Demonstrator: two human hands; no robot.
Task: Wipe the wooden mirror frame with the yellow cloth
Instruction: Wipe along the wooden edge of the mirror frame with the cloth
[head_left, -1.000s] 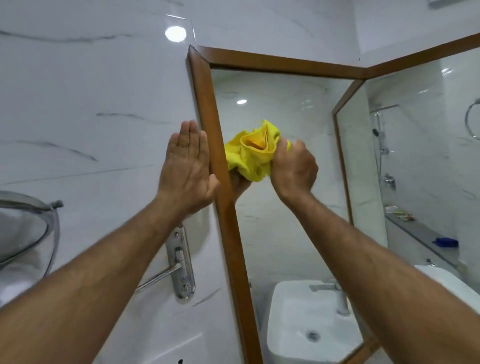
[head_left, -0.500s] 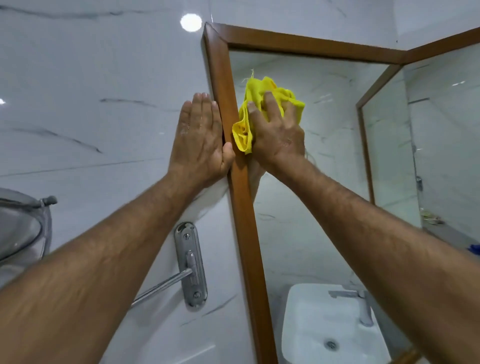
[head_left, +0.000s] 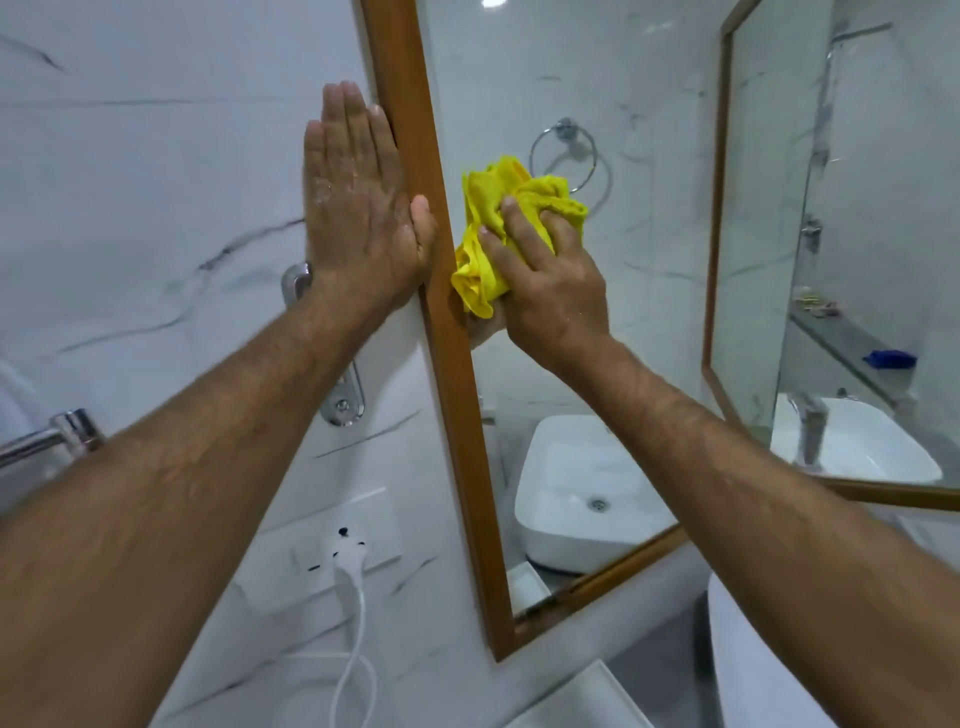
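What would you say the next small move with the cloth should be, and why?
Probably slide the right hand and cloth leftward fully onto the frame, then stroke down. The cloth now sits mostly on the glass, only its left edge touching the wood, and a long stretch of frame lies below it. The left hand lies flat on the wall beside the frame.

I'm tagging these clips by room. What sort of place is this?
Most likely a home bathroom. A white basin with a drain and a chrome towel ring are reflected in the wood-framed mirror, and the walls are white marble-look tile.
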